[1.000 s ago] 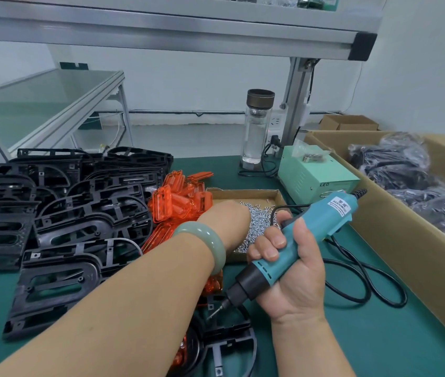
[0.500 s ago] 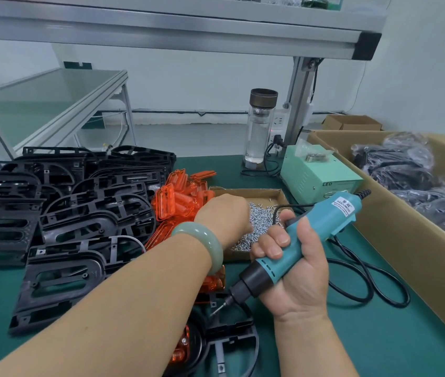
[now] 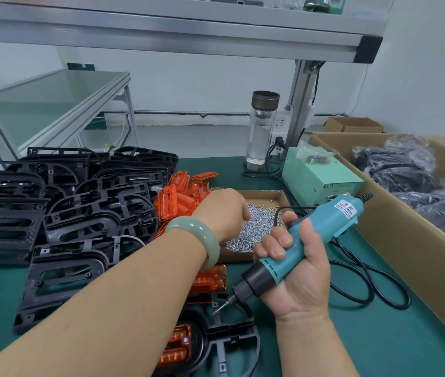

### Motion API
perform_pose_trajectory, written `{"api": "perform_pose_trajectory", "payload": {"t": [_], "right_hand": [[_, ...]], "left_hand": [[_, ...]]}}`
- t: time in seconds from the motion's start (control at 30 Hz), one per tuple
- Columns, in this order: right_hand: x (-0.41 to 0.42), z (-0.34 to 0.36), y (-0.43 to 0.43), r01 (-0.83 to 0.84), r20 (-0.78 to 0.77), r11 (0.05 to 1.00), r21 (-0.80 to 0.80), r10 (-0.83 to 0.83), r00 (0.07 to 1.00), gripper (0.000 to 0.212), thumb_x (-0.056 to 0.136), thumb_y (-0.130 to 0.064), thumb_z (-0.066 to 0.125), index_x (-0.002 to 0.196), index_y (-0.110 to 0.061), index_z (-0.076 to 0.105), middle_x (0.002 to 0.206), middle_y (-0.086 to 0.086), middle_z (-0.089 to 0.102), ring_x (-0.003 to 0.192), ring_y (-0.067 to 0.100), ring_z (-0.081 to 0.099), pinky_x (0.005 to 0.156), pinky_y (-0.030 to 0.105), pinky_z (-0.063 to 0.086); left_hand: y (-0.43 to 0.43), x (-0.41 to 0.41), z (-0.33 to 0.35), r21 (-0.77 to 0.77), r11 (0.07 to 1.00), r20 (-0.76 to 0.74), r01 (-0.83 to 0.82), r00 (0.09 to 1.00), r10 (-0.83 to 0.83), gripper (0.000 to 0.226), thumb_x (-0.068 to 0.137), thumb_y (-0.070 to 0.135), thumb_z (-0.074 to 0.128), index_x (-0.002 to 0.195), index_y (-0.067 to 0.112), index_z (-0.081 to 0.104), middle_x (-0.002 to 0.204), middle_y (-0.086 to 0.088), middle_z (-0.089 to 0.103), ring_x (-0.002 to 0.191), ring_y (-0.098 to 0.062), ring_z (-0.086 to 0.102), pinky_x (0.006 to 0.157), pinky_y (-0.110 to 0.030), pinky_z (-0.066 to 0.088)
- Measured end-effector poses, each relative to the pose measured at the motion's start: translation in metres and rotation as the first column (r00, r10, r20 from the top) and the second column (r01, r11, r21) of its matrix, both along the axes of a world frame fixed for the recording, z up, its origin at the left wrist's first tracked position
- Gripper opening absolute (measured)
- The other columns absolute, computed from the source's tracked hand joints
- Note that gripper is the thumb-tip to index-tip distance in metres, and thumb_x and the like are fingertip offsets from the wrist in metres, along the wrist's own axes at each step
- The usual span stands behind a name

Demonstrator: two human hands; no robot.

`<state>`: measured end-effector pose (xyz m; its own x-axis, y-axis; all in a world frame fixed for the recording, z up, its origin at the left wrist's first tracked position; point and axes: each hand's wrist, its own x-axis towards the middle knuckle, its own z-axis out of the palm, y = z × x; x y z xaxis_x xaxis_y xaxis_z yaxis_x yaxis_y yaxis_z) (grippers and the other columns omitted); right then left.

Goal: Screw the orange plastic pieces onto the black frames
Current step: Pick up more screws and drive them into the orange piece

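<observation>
Right grip (image 3: 297, 273) clamps screwdriver (image 3: 324, 229) above black frame (image 3: 232, 326); left grip (image 3: 221, 210) in screws (image 3: 259, 227), state hidden.

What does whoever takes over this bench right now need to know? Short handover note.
Left hand: down in the cardboard tray of screws; fingers hidden, so a picked screw cannot be confirmed.
Right hand: grips the electric screwdriver, bit pointing down at the black frame at the near edge.
Done: an orange piece sits in that frame; whether it is screwed cannot be told.
To do: fetch a screw and drive it there, then work through the stack of black frames and the pile of orange pieces beside it.
</observation>
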<state>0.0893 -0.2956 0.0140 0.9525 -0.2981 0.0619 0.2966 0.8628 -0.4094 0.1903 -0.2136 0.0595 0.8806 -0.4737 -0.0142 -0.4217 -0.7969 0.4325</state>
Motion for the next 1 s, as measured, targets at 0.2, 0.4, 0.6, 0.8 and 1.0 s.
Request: {"api": "perform_pose_trajectory", "payload": {"t": [0.2, 0.4, 0.6, 0.8, 1.0], "right_hand": [[0.001, -0.001, -0.001, -0.013, -0.007, 1.000, 0.015, 0.013, 1.000, 0.015, 0.084, -0.032, 0.051, 0.090, -0.018, 0.053, 0.055, -0.007, 0.041, 0.041, 0.006, 0.041, 0.045, 0.020, 0.042], [0.000, -0.001, 0.000, -0.011, -0.001, 1.000, 0.005, 0.011, 1.000, 0.015, 0.085, -0.033, 0.051, 0.089, -0.018, 0.054, 0.056, -0.007, 0.042, 0.042, 0.005, 0.042, 0.047, 0.020, 0.043], [0.000, 0.000, 0.005, 0.022, -0.011, 1.000, -0.004, -0.022, 1.000, 0.016, 0.084, -0.034, 0.052, 0.089, -0.019, 0.054, 0.057, -0.008, 0.042, 0.043, 0.005, 0.042, 0.048, 0.019, 0.043], [-0.004, 0.004, 0.013, 0.075, 0.012, 0.996, 0.044, -0.076, 0.997, 0.014, 0.085, -0.036, 0.052, 0.088, -0.022, 0.054, 0.058, -0.011, 0.044, 0.045, 0.003, 0.043, 0.051, 0.018, 0.045], [-0.008, 0.015, 0.028, 0.179, -0.043, 0.983, 0.045, -0.177, 0.983, 0.012, 0.083, -0.035, 0.057, 0.084, -0.024, 0.054, 0.060, -0.012, 0.044, 0.047, 0.003, 0.044, 0.054, 0.018, 0.045]], "left_hand": [[0.006, -0.006, 0.002, -0.158, 0.987, 0.024, -0.007, 1.000, 0.011, 0.024, 0.094, 0.008, 0.047, 0.104, 0.010, 0.068, 0.094, -0.006, 0.072, 0.087, -0.019, 0.068, 0.084, -0.030, 0.052], [0.039, -0.024, 0.004, -0.517, 0.852, 0.059, -0.074, 0.991, 0.122, 0.010, 0.083, 0.023, 0.069, 0.076, 0.029, 0.071, 0.062, 0.019, 0.062, 0.064, 0.007, 0.059, 0.059, -0.002, 0.040], [0.098, -0.071, -0.004, -0.785, 0.563, -0.212, -0.259, 0.966, 0.149, 0.013, 0.079, 0.021, 0.070, 0.076, 0.034, 0.075, 0.064, 0.001, 0.070, 0.052, -0.004, 0.059, 0.049, -0.014, 0.047], [0.138, -0.112, -0.029, -0.838, 0.326, -0.425, -0.437, 0.898, 0.112, 0.018, 0.061, 0.026, 0.073, 0.078, 0.024, 0.077, 0.070, -0.007, 0.071, 0.057, -0.010, 0.062, 0.050, -0.018, 0.050], [0.135, -0.123, -0.040, -0.863, 0.215, -0.477, -0.457, 0.878, -0.046, 0.023, 0.051, 0.010, 0.083, 0.071, 0.016, 0.075, 0.069, -0.009, 0.069, 0.061, -0.016, 0.064, 0.056, -0.021, 0.054]]}}
